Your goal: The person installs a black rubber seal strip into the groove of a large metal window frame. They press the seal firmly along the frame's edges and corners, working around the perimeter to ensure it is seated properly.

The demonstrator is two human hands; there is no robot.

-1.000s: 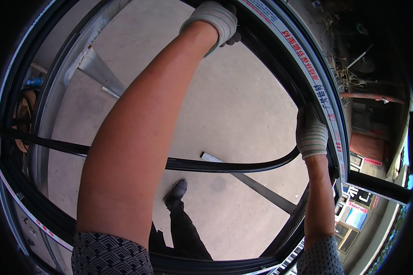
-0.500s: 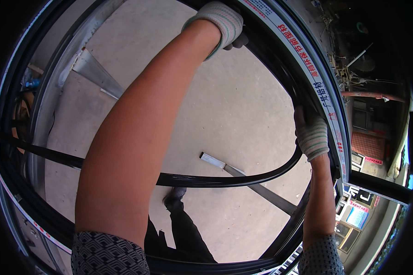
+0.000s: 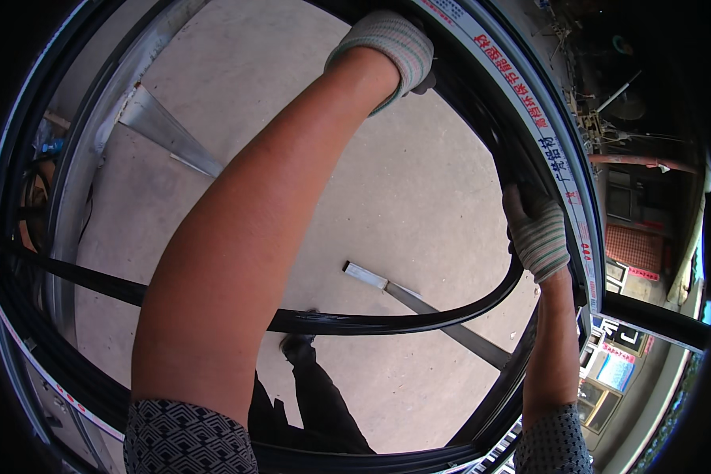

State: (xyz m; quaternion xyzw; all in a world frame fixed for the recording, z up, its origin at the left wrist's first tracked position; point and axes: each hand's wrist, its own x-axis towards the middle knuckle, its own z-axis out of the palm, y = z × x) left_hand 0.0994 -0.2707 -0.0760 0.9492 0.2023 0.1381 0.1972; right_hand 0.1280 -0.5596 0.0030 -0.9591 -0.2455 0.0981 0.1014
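Observation:
A large window frame (image 3: 565,178), black with a silvery film-covered outer face, surrounds the view. My left hand (image 3: 387,51), in a striped knit glove with dark fingers, is curled at its upper inner edge; what its fingers close on is hidden. Lower on the right side, my right hand (image 3: 539,229), gloved alike, grips a black rubber strip (image 3: 419,324) against the frame, thumb toward the opening. From below this hand the strip bends into a loose curve and sags leftward across the opening, passing behind my left forearm to the frame's left side.
Through the opening, concrete floor (image 3: 403,197) shows, with a metal bar (image 3: 458,336) at centre right and another metal leg (image 3: 166,126) at upper left. My dark shoe and trouser leg (image 3: 316,395) are below. Cluttered equipment (image 3: 608,118) stands beyond the frame's right side.
My left hand has slid a little right and down along the frame's upper edge. The strip's middle hangs slightly lower. My right hand has barely moved.

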